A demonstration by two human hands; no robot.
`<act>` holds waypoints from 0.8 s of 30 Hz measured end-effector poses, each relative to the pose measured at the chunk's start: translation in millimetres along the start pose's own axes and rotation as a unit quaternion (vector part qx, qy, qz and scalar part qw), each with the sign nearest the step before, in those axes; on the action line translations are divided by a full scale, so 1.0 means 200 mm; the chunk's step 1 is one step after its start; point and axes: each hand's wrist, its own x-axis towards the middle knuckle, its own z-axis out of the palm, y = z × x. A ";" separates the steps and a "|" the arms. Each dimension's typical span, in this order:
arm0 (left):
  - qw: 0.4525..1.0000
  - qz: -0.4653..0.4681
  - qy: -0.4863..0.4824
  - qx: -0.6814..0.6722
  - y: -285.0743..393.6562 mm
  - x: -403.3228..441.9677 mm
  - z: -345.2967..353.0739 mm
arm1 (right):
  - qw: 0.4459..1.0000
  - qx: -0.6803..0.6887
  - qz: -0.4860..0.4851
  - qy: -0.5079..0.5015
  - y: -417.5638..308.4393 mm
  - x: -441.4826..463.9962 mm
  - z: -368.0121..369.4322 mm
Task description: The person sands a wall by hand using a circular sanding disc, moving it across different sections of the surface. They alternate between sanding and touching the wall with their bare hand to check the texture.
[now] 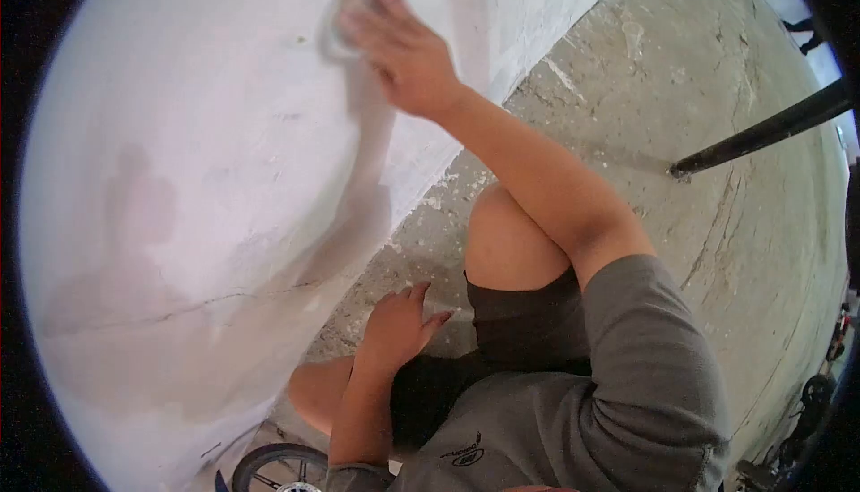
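Observation:
Against the white wall (224,116), near the top of the view, my right hand (403,49) presses a round, pale disc-like object (339,31). Motion blurs the fingers and the disc, so its exact kind cannot be made out. My left hand (399,326) is low in the middle, near my bent knees, with its thumb and fingers apart and nothing in it. A thin crack (170,315) runs across the lower part of the wall.
A rough, stained concrete floor (645,71) meets the wall along a slanting edge. A dark pole (761,134) stands on the floor at the right. A spoked wheel (282,470) shows at the bottom left, and dark machine parts (793,443) at the lower right.

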 end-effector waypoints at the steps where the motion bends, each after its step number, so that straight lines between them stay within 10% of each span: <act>1: 1.000 -0.004 -0.014 0.015 0.01 -0.03 -0.02 | 0.999 -0.016 0.035 0.007 0.04 -0.01 -0.01; 5: 0.999 -0.016 0.000 -0.031 0.02 -0.17 -0.09 | 0.956 0.008 0.249 0.155 0.30 -0.16 0.00; 9: 0.999 0.002 0.026 -0.036 0.04 -0.30 -0.11 | 0.823 0.016 0.566 0.041 0.40 -0.33 -0.03; 15: 0.998 0.014 0.046 -0.049 0.06 -0.45 -0.16 | 0.651 0.164 0.722 0.168 0.36 -0.39 0.09; 24: 0.995 0.020 0.087 -0.045 0.00 -0.65 -0.11 | 0.585 0.225 0.738 0.252 0.08 -0.35 0.25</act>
